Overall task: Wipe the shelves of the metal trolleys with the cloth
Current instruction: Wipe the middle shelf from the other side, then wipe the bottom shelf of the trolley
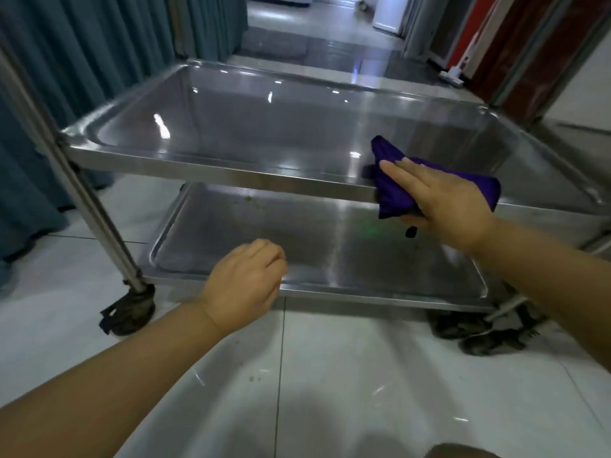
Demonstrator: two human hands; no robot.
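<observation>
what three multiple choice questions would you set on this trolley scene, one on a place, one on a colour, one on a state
1. Where is the cloth?
A. on the floor
B. over the front edge of the upper shelf
C. in a bucket

2. What colour is the cloth?
A. purple
B. white
C. yellow

3. How is the left hand?
A. gripping the cloth
B. flat on the upper shelf
C. loosely curled, holding nothing

Answers:
1 B: the right hand holds it draped over that shelf's front rim.
2 A: the fabric shows purple on both sides of the hand.
3 C: its fingers are curled with nothing in them, in front of the lower shelf.
</observation>
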